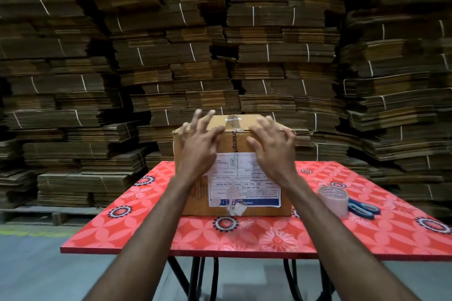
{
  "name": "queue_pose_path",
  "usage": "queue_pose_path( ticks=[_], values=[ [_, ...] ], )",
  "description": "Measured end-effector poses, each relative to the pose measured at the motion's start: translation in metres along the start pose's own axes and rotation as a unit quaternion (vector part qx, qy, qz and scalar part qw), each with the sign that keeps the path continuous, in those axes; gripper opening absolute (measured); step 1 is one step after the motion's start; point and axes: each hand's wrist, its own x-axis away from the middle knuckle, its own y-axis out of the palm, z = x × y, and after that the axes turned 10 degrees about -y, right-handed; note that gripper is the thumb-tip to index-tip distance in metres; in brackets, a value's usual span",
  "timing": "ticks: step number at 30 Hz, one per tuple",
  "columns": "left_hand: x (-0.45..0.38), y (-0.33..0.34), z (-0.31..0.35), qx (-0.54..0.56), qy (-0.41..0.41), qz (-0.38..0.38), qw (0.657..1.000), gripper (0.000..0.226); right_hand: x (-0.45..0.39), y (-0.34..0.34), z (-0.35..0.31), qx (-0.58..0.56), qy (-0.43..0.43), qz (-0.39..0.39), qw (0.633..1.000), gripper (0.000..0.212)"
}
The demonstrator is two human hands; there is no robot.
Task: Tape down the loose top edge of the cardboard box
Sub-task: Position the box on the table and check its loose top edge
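A brown cardboard box [234, 144] stands on the red flowered table [171, 232], a white printed label [244, 186] upside down on its near face. A strip of clear tape [233, 121] runs over the top seam and down the front. My left hand [199, 146] is over the box's upper left front edge, fingers spread. My right hand [274, 146] is over the upper right front edge, fingers spread too. Neither hand holds anything. Whether the palms touch the cardboard is unclear because of blur.
A roll of clear tape [333, 199] stands on the table right of the box, blue-handled scissors [362, 208] just beyond it. Tall stacks of flattened, strapped cardboard [220, 44] fill the background behind the table. Grey floor [36, 264] lies to the left.
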Motion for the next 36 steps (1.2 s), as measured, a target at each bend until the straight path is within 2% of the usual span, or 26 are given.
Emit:
queue_pose_path(
  ticks=[3, 6, 11, 14, 18, 20, 22, 25, 28, 31, 36],
  values=[
    [-0.005, 0.013, 0.039, 0.038, 0.026, -0.080, 0.996, 0.045, -0.008, 0.007, -0.021, 0.025, -0.039, -0.017, 0.999, 0.039],
    [-0.003, 0.020, 0.047, 0.093, -0.007, -0.055, 0.994, 0.043, -0.009, 0.003, -0.008, 0.038, -0.049, 0.007, 0.998, 0.034],
    [0.000, 0.025, 0.037, 0.084, 0.022, -0.014, 0.996, 0.039, 0.011, -0.010, 0.043, 0.044, 0.003, 0.038, 0.998, 0.045],
    [-0.003, 0.026, 0.046, 0.091, 0.019, -0.012, 0.996, 0.037, 0.009, -0.017, 0.055, 0.000, 0.019, 0.014, 1.000, 0.049],
    [-0.006, 0.036, 0.068, 0.062, 0.079, -0.080, 0.992, 0.051, 0.002, -0.016, 0.065, -0.089, 0.045, 0.000, 0.995, 0.049],
    [-0.007, 0.044, 0.083, 0.071, 0.098, -0.103, 0.987, 0.048, 0.002, -0.017, 0.071, -0.145, 0.052, 0.023, 0.988, 0.043],
    [-0.009, 0.050, 0.094, 0.078, 0.100, -0.091, 0.988, 0.042, 0.004, -0.019, 0.077, -0.218, 0.097, 0.060, 0.969, 0.038],
    [-0.014, 0.055, 0.102, 0.079, 0.096, -0.063, 0.990, 0.036, 0.012, -0.020, 0.087, -0.332, 0.188, 0.091, 0.920, 0.034],
    [-0.017, 0.063, 0.111, 0.070, 0.126, -0.080, 0.986, 0.043, 0.016, -0.015, 0.087, -0.431, 0.238, 0.128, 0.861, 0.030],
    [-0.017, 0.071, 0.123, 0.062, 0.155, -0.089, 0.982, 0.042, 0.013, -0.012, 0.085, -0.480, 0.268, 0.175, 0.817, 0.030],
    [-0.006, 0.087, 0.120, 0.055, 0.144, -0.040, 0.987, 0.042, 0.022, -0.006, 0.076, -0.489, 0.267, 0.174, 0.812, 0.035]
  ],
)
